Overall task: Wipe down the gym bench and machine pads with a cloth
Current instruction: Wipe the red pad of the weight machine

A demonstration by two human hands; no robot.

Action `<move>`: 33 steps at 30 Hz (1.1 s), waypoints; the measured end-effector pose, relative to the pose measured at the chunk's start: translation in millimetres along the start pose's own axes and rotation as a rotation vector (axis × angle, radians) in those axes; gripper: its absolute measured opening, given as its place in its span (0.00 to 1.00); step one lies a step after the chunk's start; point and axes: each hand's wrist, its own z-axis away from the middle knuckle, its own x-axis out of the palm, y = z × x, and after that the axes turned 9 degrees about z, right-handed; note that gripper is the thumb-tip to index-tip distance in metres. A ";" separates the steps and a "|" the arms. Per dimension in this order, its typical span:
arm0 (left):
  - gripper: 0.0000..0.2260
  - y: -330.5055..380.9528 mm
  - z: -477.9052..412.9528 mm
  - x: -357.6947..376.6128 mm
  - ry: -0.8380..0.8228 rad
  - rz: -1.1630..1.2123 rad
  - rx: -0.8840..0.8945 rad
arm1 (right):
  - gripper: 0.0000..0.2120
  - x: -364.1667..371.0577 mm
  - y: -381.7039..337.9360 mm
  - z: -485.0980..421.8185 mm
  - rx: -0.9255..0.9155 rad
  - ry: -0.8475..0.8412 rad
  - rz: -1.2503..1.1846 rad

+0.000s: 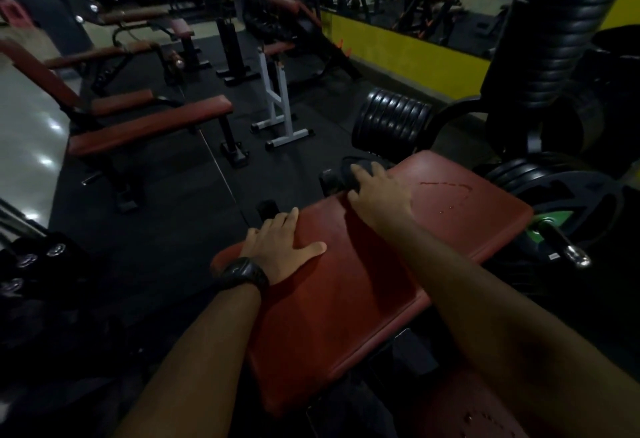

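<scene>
Two bare hands rest on a red bench pad point(363, 292) that fills the lower middle of a dim gym view, seen from the person's own head. The left hand point(280, 247) lies flat and relaxed on the pad's left edge, fingers spread and straight, thumb pointing right across the vinyl. A black wristwatch point(244, 275) sits on that wrist. The right hand point(379, 195) reaches to the pad's far left corner, where its fingers curl over a dark cloth point(351, 167) bunched at the edge and hold it against the pad. Just right of that hand, a thin streak of liquid with a few droplets point(446, 192) lies on the red surface.

A row of black weight plates point(391, 119) stands beyond the pad, with more plates stacked to the right. Across the black rubber floor point(194, 216) on the left stand several red benches point(152, 126) and a white metal rack point(277, 105). Dumbbell ends point(27, 259) show at the lower left. A yellow wall point(398, 53) runs along the back, under a mirror.
</scene>
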 end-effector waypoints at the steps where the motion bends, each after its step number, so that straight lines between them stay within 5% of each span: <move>1: 0.47 0.3 -0.1 0.2 0.002 -0.003 -0.002 | 0.29 0.7 -0.8 4.1 0.073 0.014 -0.001; 4: 0.46 2.0 0.0 0.8 0.014 -0.027 -0.012 | 0.29 -0.7 -27.5 30.1 0.107 0.041 0.029; 8: 0.43 0.7 -2.9 1.6 0.047 0.016 0.025 | 0.28 4.4 -55.9 49.8 -0.271 0.153 0.061; 10: 0.44 0.9 -2.1 1.8 0.031 0.002 0.019 | 0.27 2.7 -43.7 29.4 -0.316 0.119 0.039; 17: 0.46 -1.3 -0.8 1.7 0.007 -0.012 0.016 | 0.28 -4.8 -5.5 -3.3 0.144 -0.090 0.049; 20: 0.46 -0.2 -1.1 2.3 0.015 -0.019 0.022 | 0.24 -17.4 -29.0 22.5 0.099 -0.116 0.006; 25: 0.46 -0.2 -0.7 1.4 0.022 -0.008 0.025 | 0.26 -5.3 -43.9 36.6 -0.235 0.050 0.086; 33: 0.45 -0.1 1.8 -0.3 0.002 0.007 0.015 | 0.27 -4.9 20.6 9.4 0.203 -0.028 0.059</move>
